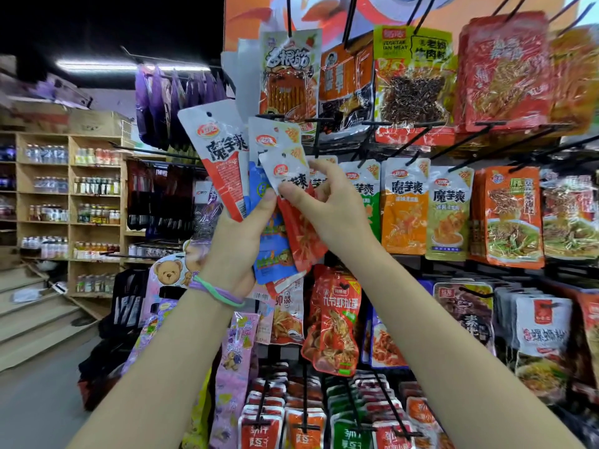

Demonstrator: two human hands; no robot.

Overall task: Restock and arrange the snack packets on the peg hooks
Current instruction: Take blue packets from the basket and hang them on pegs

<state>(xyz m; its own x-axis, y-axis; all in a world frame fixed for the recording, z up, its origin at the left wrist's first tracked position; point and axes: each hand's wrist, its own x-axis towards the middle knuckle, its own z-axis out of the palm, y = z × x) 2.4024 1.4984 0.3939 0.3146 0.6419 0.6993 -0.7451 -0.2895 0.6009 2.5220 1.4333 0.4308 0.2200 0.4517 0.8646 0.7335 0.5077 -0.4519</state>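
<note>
Snack packets [405,205] glossy crinkled plastic film; peg hooks [460,142] matt black metal; shelving [69,189] bare wood.

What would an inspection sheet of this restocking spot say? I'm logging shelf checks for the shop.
Surface: peg hooks on a rack, mostly full.
Job's things: fan of snack packets in left hand; red packet in front.
Clutter: nothing seen.
Hands: left hand grips the fan; right hand pinches the red packet's top.
Cables: nothing seen.
Surroundings: wooden shelves of bottles and steps at left; hair ties on left wrist.
</note>
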